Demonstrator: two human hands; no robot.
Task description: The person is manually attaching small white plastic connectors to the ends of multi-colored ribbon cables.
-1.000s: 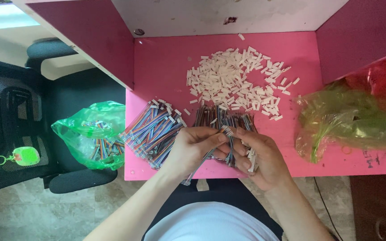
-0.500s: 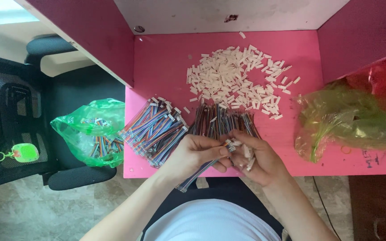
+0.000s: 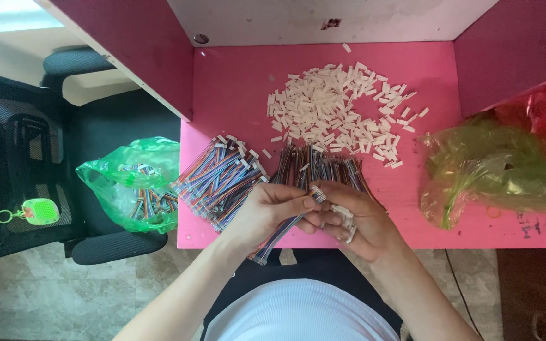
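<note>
Both hands have drawn closer together at the desk's front edge since a second ago, and the multicoloured ribbon cable (image 3: 284, 230) has swung down to hang past the edge toward the lap. A person seated at a pink desk (image 3: 235, 95) pinches the cable's upper end in the left hand (image 3: 266, 211), thumb and forefinger pressed on the small white connector housing (image 3: 316, 193) at its tip. The right hand (image 3: 358, 221) is curled shut around several more white housings, fingertips meeting the left hand's at the cable end. Just behind the hands lies a row of bare-ended wire bundles (image 3: 320, 167); to their left, a stack of finished cables (image 3: 219, 180); further back, a loose heap of white housings (image 3: 336, 110). A green bag of cables (image 3: 131, 186) rests on the chair beside the desk, and another green bag (image 3: 494, 170) sits on the right. By the look of it, a housing is being seated on the cable; what follows would call for a firm, square push.
</note>
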